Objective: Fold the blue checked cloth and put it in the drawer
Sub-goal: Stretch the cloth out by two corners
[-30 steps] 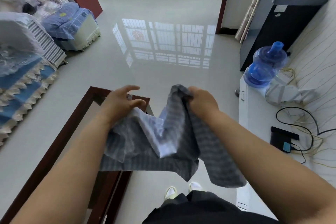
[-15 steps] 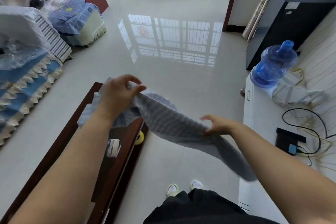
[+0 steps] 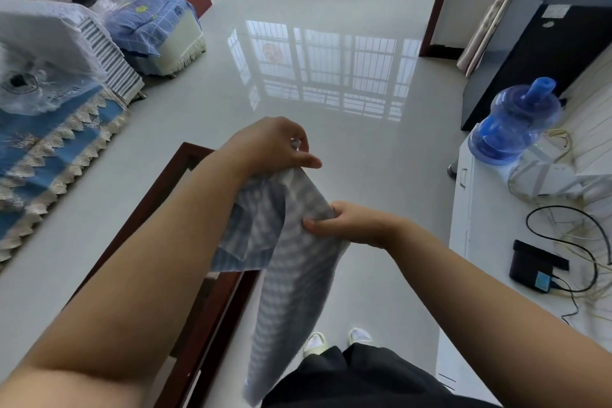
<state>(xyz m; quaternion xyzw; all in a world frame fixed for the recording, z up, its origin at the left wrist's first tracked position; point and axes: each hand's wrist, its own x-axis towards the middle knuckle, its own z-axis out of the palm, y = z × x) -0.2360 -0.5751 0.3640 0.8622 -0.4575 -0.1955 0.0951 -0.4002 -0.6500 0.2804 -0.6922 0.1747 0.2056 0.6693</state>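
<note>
The left hand [image 3: 268,146] is pinched shut on the top edge of the blue checked cloth [image 3: 291,262], held up in the air. The right hand [image 3: 347,222], lower and just to its right, is closed on a side edge partway down. Half a second ago the cloth was stretched out nearly flat between two hands held well apart; now the hands have come close together and the cloth hangs as a long narrow strip below them, down toward the person's feet. That suggests a lengthwise fold has just been made, though the layers look loose near the left hand. The fold is only partly done: the strip probably needs doubling over once or twice more. No open drawer shows; the white cabinet [image 3: 463,209] lies to the right of the right hand.
</note>
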